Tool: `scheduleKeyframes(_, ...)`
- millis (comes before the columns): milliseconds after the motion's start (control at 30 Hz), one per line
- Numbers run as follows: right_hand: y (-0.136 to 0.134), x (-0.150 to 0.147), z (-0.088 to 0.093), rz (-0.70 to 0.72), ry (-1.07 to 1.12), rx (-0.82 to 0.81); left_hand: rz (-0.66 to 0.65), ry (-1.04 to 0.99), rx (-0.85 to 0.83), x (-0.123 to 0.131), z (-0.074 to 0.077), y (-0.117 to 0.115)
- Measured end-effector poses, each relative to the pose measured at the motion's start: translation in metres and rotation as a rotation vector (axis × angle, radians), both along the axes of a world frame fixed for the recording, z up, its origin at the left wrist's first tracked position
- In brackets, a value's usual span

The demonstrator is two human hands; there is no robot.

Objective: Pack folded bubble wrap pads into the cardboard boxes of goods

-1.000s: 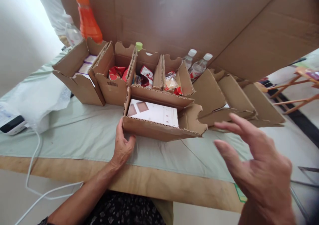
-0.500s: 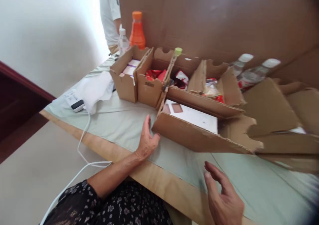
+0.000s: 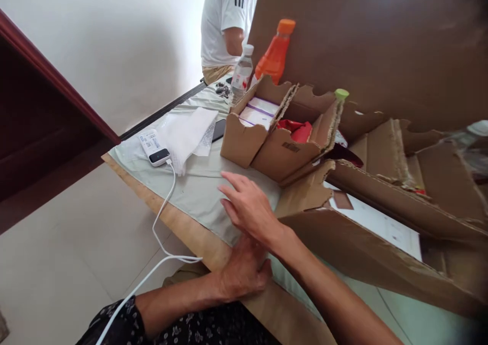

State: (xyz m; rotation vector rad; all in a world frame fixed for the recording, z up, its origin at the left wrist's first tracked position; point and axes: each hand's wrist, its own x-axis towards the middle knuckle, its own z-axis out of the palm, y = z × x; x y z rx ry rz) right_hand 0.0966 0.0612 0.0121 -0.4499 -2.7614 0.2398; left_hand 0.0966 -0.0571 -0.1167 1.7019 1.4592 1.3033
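My right hand [image 3: 249, 205] reaches across to the left over the cloth-covered table, its fingers spread and nothing in them. Below it, close to the table's wooden edge, my left hand [image 3: 242, 271] is crossed by my right wrist. The left thumb shows, but the other fingers are hidden, so I cannot tell whether that hand is closed. Nearest to my right hand is an open cardboard box [image 3: 366, 243] with a flat white box [image 3: 385, 228] inside. Beyond it, another cardboard bin [image 3: 290, 154] contains a red packet [image 3: 301, 131].
A white device [image 3: 159, 156] with a cable [image 3: 163, 207] lies beside white wrapping [image 3: 190, 131]. An orange bottle [image 3: 274, 55] and a clear bottle [image 3: 242, 73] stand behind the bins. A person in a white shirt [image 3: 221, 24] is at the far end. Brown cardboard rises behind.
My right hand has moved left, over my left hand, which has drawn back toward the table edge. The view has turned left, so the boxes appear farther right.
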Motion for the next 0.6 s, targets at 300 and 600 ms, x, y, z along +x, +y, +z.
scheduleKeyframes(300, 0.042, -0.15, -0.024, 0.141, -0.102, 0.046, 0.034, 0.043, 0.006, 0.0, -0.001, 0.006)
scheduleKeyframes(600, 0.079, -0.171, -0.028, 0.054, 0.287, -0.612, 0.024, -0.037, -0.011, -0.003, 0.008, 0.009)
